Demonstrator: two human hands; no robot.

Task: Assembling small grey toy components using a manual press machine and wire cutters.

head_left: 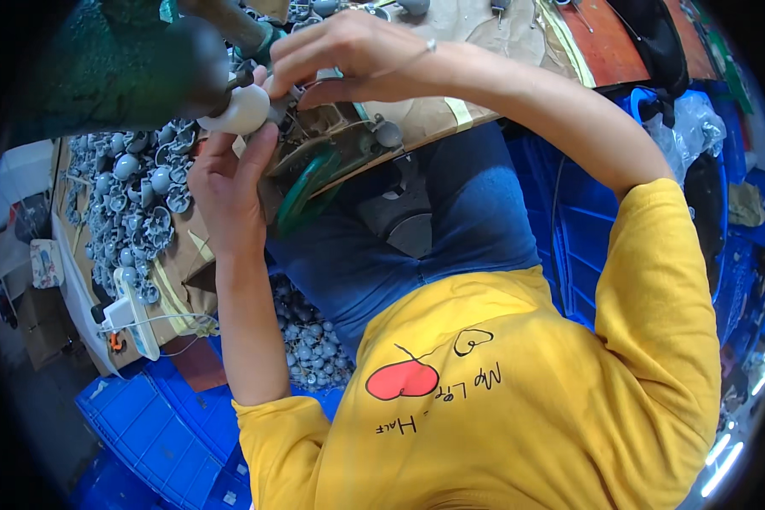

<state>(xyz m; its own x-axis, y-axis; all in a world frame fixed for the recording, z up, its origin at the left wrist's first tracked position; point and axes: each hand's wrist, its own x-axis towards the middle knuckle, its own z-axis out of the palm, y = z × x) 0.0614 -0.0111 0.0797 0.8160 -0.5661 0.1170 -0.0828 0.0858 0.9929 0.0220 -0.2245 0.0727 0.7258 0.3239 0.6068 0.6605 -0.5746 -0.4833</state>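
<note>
Left hand point(229, 183), upper left of frame: grip closed around a white ball point(240, 110), thumb on its lower right, fingers on its lower left. Right hand point(348, 55) comes in from the upper right, fingers bent just beside the ball's right side; can't tell if that grip pinches a small part or just touches, fingertips overlap too much.

Ball sits right under the dark end of a green machine point(102, 76). Contact with it: unclear. My read: left hand steadies the ball from below, so the right fingers can get at its side.

Green wheel point(310, 191) stands at the bench edge, below the hands. Paper-covered bench point(518, 47) runs across the top; the paper probably protects the surface. Grey ball parts point(132, 183) are heaped at left, likely for easy reach. More grey balls point(310, 353) lie lower down, beside the jeans point(484, 204). White power strip point(132, 319) on the bench's left end, blue crates point(157, 416) lower left.

Writing: hand-drawn style lettering on the yellow shirt point(535, 416), plus a red shape. No brand or label I can make out on ball or machine.
</note>
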